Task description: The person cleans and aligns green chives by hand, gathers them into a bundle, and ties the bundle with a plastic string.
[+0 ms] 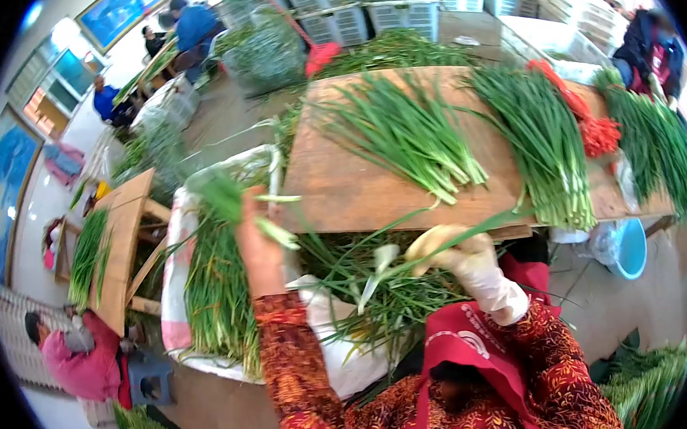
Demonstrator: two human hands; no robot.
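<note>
Green stalks point(227, 197) with white ends, in the head view, sit near nine o'clock, gripped by the left hand point(259, 240). Toward four o'clock, the gloved right hand point(465, 260) is closed on loose leaves point(502, 220). A loose bunch point(414, 138) lies on the wooden table point(339, 203) toward one.

Pale-ended green stalks point(224, 194), tilted

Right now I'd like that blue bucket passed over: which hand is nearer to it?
Right. The gloved right hand is to the left of the blue bucket; the left hand, holding greens, is much farther left.
</note>
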